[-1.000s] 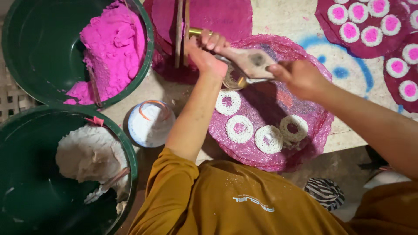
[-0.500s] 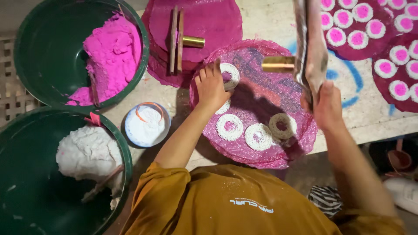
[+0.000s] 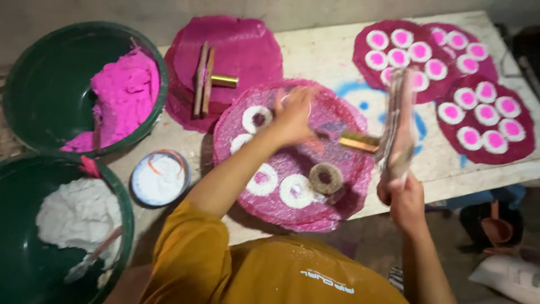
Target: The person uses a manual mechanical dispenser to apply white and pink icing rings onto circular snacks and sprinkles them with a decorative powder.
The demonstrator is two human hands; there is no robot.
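The left hand (image 3: 293, 115) lies spread, fingers together and blurred, on the far part of the round pink mat (image 3: 292, 217), just beside a white ring (image 3: 257, 119) with a dark centre; whether it grips anything I cannot tell. The right hand (image 3: 400, 198) is clamped round the lower end of a flat wooden mould (image 3: 397, 124), held upright off the right edge of the mat. A brass tube (image 3: 358, 141) lies on the mat between the two hands, close to the mould. More rings sit on the near half of the mat, one of them a darker ring (image 3: 326, 178).

The near rim of the mat overhangs the table edge (image 3: 450, 174) towards the person's chest. Left of the mat stand a small white-filled bowl (image 3: 160, 178), a green basin of white paste (image 3: 79, 217) and, beyond it, a green basin of pink paste (image 3: 121, 93). Behind the mat is a second mat with two wooden sticks (image 3: 203, 79); to the right, well apart, mats of finished white-and-pink discs (image 3: 484, 110). Open tabletop remains only between the mat and those discs, where the mould stands.

Half a second before, the left hand rested nearer the mat's left side; it has shifted towards the centre. The mould is held much as it was.
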